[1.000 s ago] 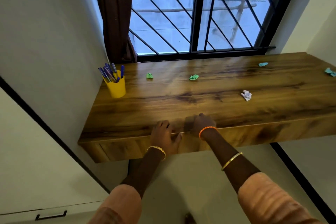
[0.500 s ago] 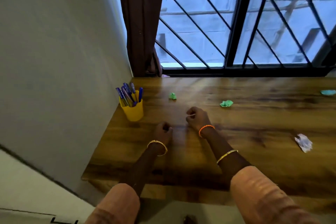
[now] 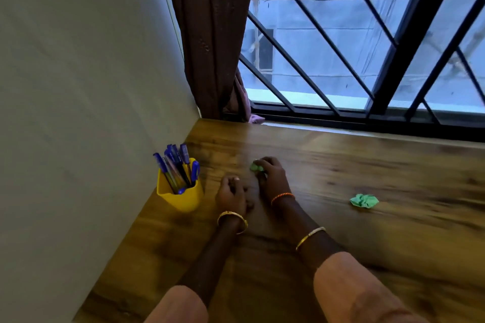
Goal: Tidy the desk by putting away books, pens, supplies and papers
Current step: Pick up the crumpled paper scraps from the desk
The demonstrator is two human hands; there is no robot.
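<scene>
On the wooden desk (image 3: pixel 341 231) my right hand (image 3: pixel 271 174) curls its fingers round a small crumpled green paper (image 3: pixel 254 167) lying on the wood. My left hand (image 3: pixel 231 195) rests beside it on the desk with fingers curled and nothing visible in them. A second crumpled green paper (image 3: pixel 364 201) lies to the right of both hands. A yellow cup (image 3: pixel 181 195) full of blue pens (image 3: pixel 176 165) stands against the left wall.
A white wall (image 3: pixel 78 113) bounds the desk on the left. A brown curtain (image 3: pixel 212 34) hangs in the back corner. A barred window (image 3: pixel 367 47) runs along the back edge of the desk.
Both hands moved forward from the desk's front edge to the far left part. My right hand has reached the small green paper and closed on it. The view has come closer.
</scene>
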